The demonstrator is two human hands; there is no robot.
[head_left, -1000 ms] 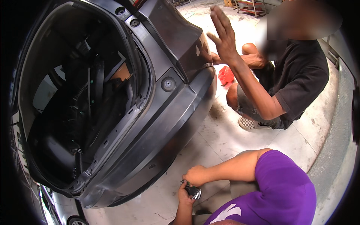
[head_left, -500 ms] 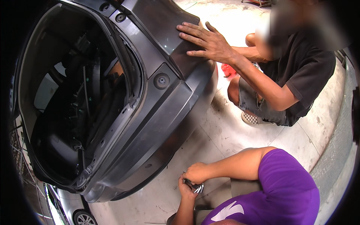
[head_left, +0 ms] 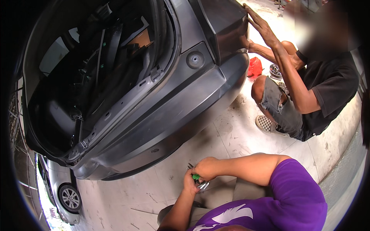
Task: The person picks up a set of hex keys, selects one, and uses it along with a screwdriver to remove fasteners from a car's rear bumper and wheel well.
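Note:
Low in front of my body, my left hand (head_left: pixel 190 182) is closed round a small bundle of metal tools (head_left: pixel 203 185). Shiny rounded ends stick out below the fingers, and a dark tip (head_left: pixel 190 166) shows above. A green piece (head_left: pixel 196 176) lies between my hands; its exact kind is not clear. My right hand (head_left: pixel 206 168) is curled over the same bundle from the right, touching the left. Past my hands stands the rear of a dark grey car, its bumper (head_left: pixel 154 138) apart from them. Fingers hide most of the tools.
A co-worker in a black shirt (head_left: pixel 335 90) squats at the right, both hands by the car's rear corner. A red bag (head_left: pixel 254 67) and a bowl of small parts (head_left: pixel 275 70) sit on the floor there. A silver car (head_left: pixel 61 184) stands at the left.
My view has shifted, so the car sits differently in it. The green piece now shows between my hands. The co-worker's upper hand has moved from the car's side panel to its rear corner edge.

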